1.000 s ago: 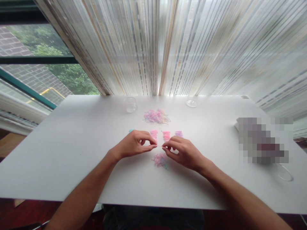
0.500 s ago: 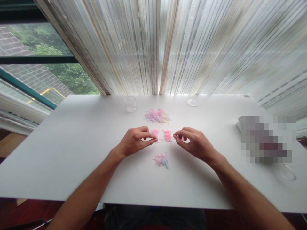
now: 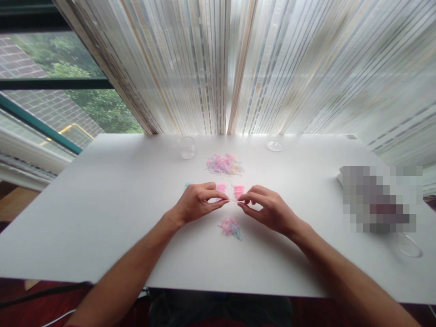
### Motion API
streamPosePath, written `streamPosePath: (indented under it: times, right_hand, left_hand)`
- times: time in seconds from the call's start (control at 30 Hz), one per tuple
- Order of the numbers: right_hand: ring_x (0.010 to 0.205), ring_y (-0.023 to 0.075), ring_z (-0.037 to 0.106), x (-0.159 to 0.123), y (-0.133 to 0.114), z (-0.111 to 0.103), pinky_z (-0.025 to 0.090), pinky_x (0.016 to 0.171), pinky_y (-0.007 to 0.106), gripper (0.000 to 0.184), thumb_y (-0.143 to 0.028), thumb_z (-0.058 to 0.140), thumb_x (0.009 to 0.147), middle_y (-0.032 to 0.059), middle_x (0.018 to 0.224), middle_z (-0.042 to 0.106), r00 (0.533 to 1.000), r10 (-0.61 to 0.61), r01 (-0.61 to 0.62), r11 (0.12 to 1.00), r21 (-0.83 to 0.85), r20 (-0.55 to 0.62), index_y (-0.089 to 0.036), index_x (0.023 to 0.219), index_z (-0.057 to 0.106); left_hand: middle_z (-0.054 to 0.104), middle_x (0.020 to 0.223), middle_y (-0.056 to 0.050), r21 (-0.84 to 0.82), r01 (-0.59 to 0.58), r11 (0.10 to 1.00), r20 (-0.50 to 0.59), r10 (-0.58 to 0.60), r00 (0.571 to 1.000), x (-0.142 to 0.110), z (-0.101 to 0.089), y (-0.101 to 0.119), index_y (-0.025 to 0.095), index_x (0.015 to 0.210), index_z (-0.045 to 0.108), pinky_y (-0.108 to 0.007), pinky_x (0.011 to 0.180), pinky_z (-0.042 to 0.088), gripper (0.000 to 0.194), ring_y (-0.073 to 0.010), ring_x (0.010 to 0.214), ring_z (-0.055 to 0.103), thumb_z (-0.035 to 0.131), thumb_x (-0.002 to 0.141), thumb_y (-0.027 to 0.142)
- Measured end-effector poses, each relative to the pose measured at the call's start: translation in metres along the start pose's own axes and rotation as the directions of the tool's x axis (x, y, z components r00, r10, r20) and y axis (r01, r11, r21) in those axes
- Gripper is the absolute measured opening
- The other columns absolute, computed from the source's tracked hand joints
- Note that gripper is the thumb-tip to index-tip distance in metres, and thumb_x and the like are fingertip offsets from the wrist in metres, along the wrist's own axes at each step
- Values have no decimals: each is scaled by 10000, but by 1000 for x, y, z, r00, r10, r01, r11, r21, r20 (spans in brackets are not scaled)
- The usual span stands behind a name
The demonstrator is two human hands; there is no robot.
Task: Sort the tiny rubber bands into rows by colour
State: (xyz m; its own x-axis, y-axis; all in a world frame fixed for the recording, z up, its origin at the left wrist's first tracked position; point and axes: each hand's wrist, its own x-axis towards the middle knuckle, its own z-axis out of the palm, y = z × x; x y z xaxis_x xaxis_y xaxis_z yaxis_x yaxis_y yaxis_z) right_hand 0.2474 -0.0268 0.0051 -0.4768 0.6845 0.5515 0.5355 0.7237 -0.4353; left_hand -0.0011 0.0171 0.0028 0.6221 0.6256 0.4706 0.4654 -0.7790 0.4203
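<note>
My left hand [image 3: 197, 202] pinches one end of a thin pale pink strand [image 3: 233, 200] between thumb and forefinger. The other end meets the pinched fingertips of my right hand [image 3: 272, 209], so the strand spans the small gap between them. Just beyond the fingertips lie two neat rows of pink strands, a left row [image 3: 221, 188] and a right row [image 3: 239, 190], each partly covered by a hand. A loose pastel pile [image 3: 224, 164] sits farther back, and a smaller pink and blue pile [image 3: 230, 227] lies nearer me. What exactly the strands are is too small to tell.
On the white table [image 3: 102, 227], a clear plastic cup [image 3: 187, 149] and a clear round lid [image 3: 274, 145] stand at the back. A blurred-out object [image 3: 378, 200] with a white cord loop [image 3: 410, 245] lies right. A teal bit [image 3: 188, 185] shows behind my left hand.
My right hand has moved left and slightly nearer me, to the strand's free end. My left hand has shifted a little right, and the teal bit behind it now shows.
</note>
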Motion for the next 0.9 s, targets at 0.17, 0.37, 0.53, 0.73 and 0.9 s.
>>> streamPosePath:
  times: [0.17,0.37,0.53,0.73,0.9]
  right_hand:
    - [689,155,618,-1,4,-2,515,643,272,103,-185,596,967,45,805,675,999,26,-25,999,-20,31,-206,936,692]
    - [692,165,629,-4,14,-10,510,638,278,122,-157,595,944,52,822,670,991,88,-79,992,-94,99,-204,929,706]
    - [702,165,635,-5,18,-14,508,641,274,105,-158,619,931,49,828,673,982,116,-102,989,-104,146,-209,936,711]
    - [699,163,630,-5,18,-15,503,637,274,99,-133,644,906,44,824,668,979,119,-103,989,-106,162,-204,919,711]
    - [692,161,638,-5,19,-14,498,629,268,98,-136,651,901,37,814,663,975,127,-107,988,-113,184,-211,914,713]
  left_hand:
    - [509,638,34,-12,27,1000,36,-27,999,1,-2,3,223,895,794,-206,529,329,169,-81,548,438,668,930,330]
    - [558,653,30,47,51,998,57,-54,997,1,-8,0,221,892,781,-205,528,333,177,-78,537,445,643,941,320]
    - [602,673,22,55,60,997,49,-63,997,0,-9,-3,212,905,776,-200,540,342,185,-78,544,457,631,943,322]
    - [613,655,25,-3,42,999,85,-42,995,2,-11,3,216,869,770,-201,530,337,145,-82,559,487,662,920,299]
    - [722,718,16,-109,17,994,184,3,983,2,-14,10,220,860,768,-199,587,402,97,-88,606,584,685,896,254]
